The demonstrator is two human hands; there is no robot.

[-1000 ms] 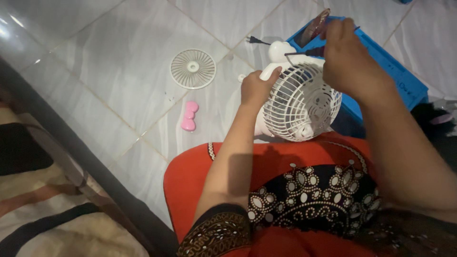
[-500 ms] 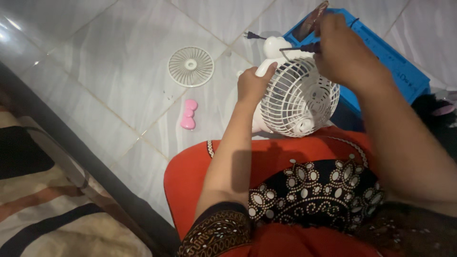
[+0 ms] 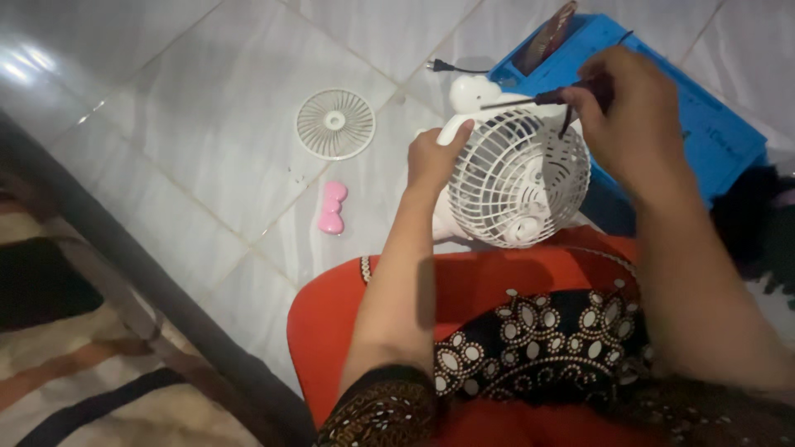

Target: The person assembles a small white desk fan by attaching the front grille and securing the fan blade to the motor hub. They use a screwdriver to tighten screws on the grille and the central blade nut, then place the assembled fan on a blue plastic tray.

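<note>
A small white fan [image 3: 517, 178] with a round wire grille rests against my lap, over the white tiled floor. My left hand [image 3: 432, 157] grips the fan's left edge, thumb up on the rim. My right hand [image 3: 633, 116] is closed on a dark-handled screwdriver [image 3: 538, 98], whose thin shaft points left to the top of the grille. A black cord with a plug [image 3: 440, 66] trails away behind the fan.
A loose round white grille [image 3: 334, 122] lies on the tiles at upper left. A pink bow-shaped piece [image 3: 331, 208] lies below it. A blue tray [image 3: 712, 124] stands behind the fan at right. A dark bed edge with striped bedding [image 3: 99, 273] runs along the left.
My right hand has drawn back to the right with the screwdriver, so more of its shaft shows. The left hand stays on the fan.
</note>
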